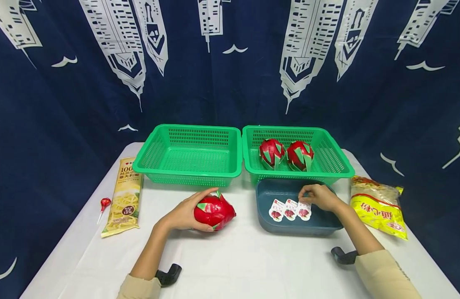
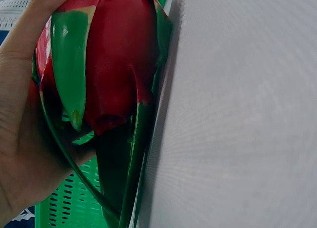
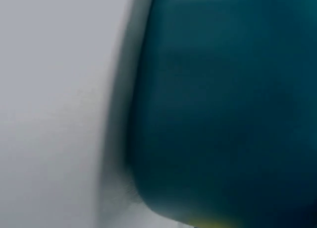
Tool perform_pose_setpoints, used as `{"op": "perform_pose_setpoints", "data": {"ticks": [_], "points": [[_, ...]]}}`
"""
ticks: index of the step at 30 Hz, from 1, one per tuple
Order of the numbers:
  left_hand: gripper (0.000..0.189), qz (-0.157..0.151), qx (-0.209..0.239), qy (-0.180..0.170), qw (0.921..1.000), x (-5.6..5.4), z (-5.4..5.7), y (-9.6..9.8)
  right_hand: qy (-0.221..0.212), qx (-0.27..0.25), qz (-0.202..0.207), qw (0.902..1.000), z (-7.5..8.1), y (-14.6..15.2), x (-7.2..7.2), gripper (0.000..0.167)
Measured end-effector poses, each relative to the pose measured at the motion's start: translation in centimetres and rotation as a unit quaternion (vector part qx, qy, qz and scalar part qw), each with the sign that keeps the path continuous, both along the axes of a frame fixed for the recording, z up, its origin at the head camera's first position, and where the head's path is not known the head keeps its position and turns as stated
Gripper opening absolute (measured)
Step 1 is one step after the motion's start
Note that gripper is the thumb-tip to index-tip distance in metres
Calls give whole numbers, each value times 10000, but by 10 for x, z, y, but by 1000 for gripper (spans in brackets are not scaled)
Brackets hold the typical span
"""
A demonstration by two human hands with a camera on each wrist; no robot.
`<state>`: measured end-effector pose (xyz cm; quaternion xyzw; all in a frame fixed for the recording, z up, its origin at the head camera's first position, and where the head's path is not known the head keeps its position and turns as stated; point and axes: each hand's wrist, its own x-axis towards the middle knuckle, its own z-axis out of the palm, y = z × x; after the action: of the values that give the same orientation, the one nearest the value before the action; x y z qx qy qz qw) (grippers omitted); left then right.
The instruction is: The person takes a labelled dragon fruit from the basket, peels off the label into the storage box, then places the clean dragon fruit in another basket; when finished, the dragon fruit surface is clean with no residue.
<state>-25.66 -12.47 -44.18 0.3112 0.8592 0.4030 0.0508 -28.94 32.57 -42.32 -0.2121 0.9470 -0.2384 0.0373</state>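
Note:
My left hand [image 1: 185,213] grips a red dragon fruit [image 1: 214,211] with green scales on the white table, thumb on the near side and fingers over the far side. Close up in the left wrist view, the dragon fruit [image 2: 116,59] lies against the palm. Over the dark blue basin [image 1: 267,189], my right hand [image 1: 319,197] pinches the top of a white dragon-fruit sticker [image 1: 304,212]. Beside it in the basin lie two similar stickers, a middle sticker [image 1: 290,211] and a left sticker [image 1: 276,211]. Only the basin's side [image 3: 223,104] fills the right wrist view; the hand is hidden there.
Behind the basin, a green basket [image 1: 331,164] holds two dragon fruits [image 1: 272,153]. Another green basket [image 1: 189,160] stands left of it. A yellow noodle pack [image 1: 121,199] and a red lollipop [image 1: 105,203] lie at the left, a yellow bag [image 1: 379,209] at the right.

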Motion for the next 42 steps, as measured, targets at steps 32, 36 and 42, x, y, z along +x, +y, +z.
{"op": "perform_pose_setpoints", "data": {"ticks": [32,36,42], "points": [[102,33,-64,-76,9999,3,3,3,-251,685,-63,9973,-5,3,31,58],[107,-48,1,-155,9999,5,6,2,-73,718,-3,9974,4,-1,37,61],[108,-112,-37,-336,9994,6,9,1,717,77,-367,9967,46,0,38,58]]}}
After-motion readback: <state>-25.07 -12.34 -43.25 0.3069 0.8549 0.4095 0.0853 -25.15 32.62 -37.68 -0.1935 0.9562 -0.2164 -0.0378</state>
